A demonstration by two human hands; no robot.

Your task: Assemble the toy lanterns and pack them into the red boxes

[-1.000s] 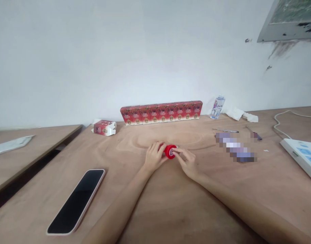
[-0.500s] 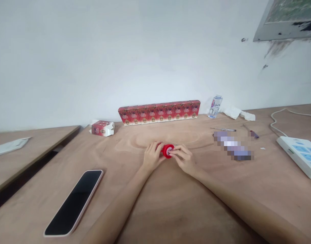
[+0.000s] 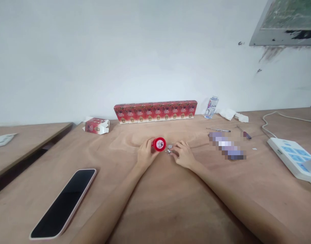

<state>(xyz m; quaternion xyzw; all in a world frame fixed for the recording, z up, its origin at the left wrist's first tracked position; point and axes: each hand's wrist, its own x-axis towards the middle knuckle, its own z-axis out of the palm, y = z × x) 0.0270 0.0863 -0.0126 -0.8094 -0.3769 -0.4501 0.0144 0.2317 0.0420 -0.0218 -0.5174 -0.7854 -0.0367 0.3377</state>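
My left hand is wrapped round a small red round object with a pale sticker on its face, held just above the wooden table. My right hand rests a little to its right, fingers pinched on a small silvery piece on the table. The two hands sit close together, with a narrow gap between the red object and the silvery piece.
A row of several red boxes lines the wall, with one opened red box lying left of it. A phone lies face up at front left. A small bottle, crumpled tissue, thin tools, and a white power strip sit to the right.
My right hand has come off the red object and dropped to the small silvery piece. My left hand has turned the red object so its stickered face points toward me.
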